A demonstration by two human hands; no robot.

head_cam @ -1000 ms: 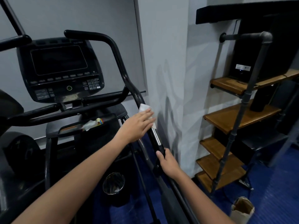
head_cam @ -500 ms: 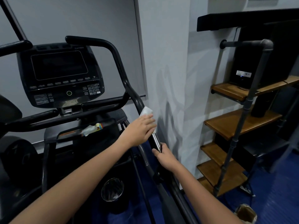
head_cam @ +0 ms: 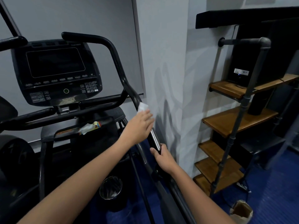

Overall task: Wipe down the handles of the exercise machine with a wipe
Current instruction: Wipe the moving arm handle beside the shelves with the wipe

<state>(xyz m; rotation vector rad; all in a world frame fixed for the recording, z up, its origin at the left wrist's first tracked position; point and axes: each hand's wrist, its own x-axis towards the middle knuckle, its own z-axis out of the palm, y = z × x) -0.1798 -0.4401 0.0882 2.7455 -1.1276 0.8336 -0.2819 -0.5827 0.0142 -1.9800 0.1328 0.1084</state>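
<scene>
A black exercise machine with a console [head_cam: 55,71] fills the left of the view. Its right handle [head_cam: 120,70] curves down from above the console to a chrome grip section [head_cam: 155,139]. My left hand [head_cam: 140,125] wraps a white wipe [head_cam: 142,107] around this handle just above the chrome part. Below the chrome section, my right hand [head_cam: 163,156] grips the same bar. The left handle [head_cam: 11,42] shows at the upper left edge.
A wall corner [head_cam: 163,78] stands close to the right of the handle. Wooden pipe-frame shelves [head_cam: 234,123] with a black speaker [head_cam: 247,63] are further right. A small black bin [head_cam: 111,189] sits on the blue floor, a paper bag [head_cam: 241,210] at lower right. A wipe packet [head_cam: 89,126] lies on the machine's tray.
My left hand has slid the wipe a little up the handle. My right hand has moved up the bar, now right below the chrome section.
</scene>
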